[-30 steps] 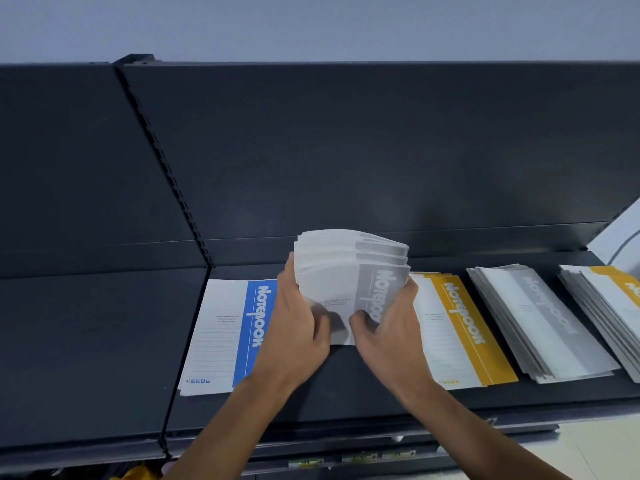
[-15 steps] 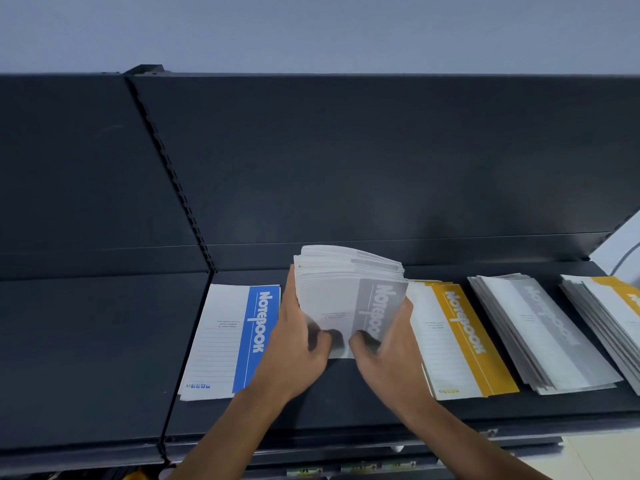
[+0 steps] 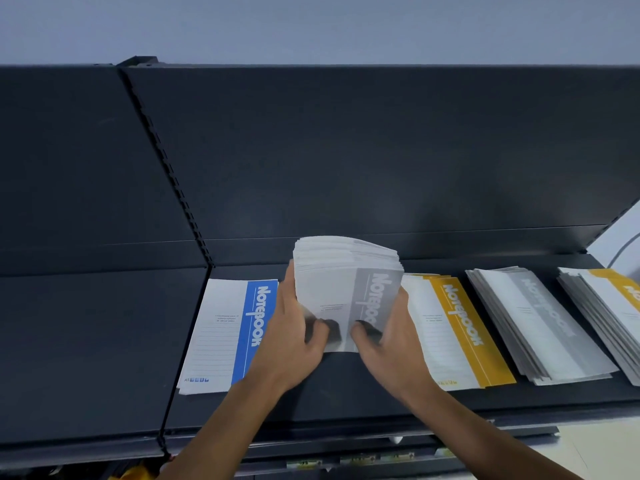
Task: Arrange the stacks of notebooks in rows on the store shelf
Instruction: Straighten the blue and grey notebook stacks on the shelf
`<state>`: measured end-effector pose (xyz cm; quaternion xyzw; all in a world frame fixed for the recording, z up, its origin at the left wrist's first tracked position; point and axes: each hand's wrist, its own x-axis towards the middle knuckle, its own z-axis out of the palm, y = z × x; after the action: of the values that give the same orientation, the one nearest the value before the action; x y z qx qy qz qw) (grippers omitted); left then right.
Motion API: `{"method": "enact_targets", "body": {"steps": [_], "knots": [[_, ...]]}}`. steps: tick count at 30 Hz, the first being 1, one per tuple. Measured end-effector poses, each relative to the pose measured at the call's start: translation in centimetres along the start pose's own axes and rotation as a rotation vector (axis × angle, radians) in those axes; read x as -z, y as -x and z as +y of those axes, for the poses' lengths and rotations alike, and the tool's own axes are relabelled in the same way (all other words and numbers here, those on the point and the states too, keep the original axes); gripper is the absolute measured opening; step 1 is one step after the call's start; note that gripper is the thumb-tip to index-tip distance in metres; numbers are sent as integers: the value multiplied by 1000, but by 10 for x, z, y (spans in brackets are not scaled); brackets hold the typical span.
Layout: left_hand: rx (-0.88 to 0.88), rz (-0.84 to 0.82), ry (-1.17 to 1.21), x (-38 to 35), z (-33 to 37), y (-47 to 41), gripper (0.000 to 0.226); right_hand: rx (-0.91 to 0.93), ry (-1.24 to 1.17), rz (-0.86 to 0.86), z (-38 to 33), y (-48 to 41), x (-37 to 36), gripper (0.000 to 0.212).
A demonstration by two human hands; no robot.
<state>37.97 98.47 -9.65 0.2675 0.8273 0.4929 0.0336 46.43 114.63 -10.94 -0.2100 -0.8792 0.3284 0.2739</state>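
- Fingers (image 3: 311,336) of both hands curl round the held stack (image 3: 346,282) of grey notebooks. The left hand (image 3: 294,341) grips its 9 o'clock edge and the right hand (image 3: 391,344) its 3 o'clock edge, with both thumbs pressed on the top cover near the low end.
- This stack is tilted, its far end raised toward 12 o'clock and its near end down by the shelf (image 3: 346,393). I cannot tell whether it touches the shelf.
- Its upper notebooks fan apart at the raised end. With the grip only at the low end, the loose ones are likely to slide or splay as the stack is laid flat.
- At 9 o'clock, just beside the left hand, lies the blue notebook (image 3: 225,327), and at 3 o'clock the yellow stack (image 3: 457,327) sits just beside the right hand. A skewed landing could overlap or nudge either one.
- Further toward 3 o'clock, the fanned grey stack (image 3: 540,323) and the far stack (image 3: 609,306) already lean untidily, so a knock could spread them.
- Open room is the bare strip under the hands. It runs from the back panel (image 3: 346,168) at 12 o'clock to the front lip (image 3: 346,441) at 6 o'clock.
- Pulling too far toward 6 o'clock risks notebooks hanging over the lip.
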Motion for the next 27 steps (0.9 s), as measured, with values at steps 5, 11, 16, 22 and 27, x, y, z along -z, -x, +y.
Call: {"method": "enact_targets", "body": {"steps": [5, 11, 16, 22, 27], "knots": [[41, -35, -58, 4, 4, -6, 76, -38, 0, -44, -4, -6, 1, 48], [228, -90, -202, 6, 10, -19, 65, -203, -146, -301, -4, -33, 2, 45], [432, -169, -422, -2, 9, -23, 31, -315, 19, -404, 0, -35, -14, 33], [407, -177, -647, -9, 4, -19, 41, -276, 191, -414, 0, -34, -26, 48], [165, -18, -892, -21, 26, -27, 71, -133, 215, -337, 8, -40, -2, 50]]}}
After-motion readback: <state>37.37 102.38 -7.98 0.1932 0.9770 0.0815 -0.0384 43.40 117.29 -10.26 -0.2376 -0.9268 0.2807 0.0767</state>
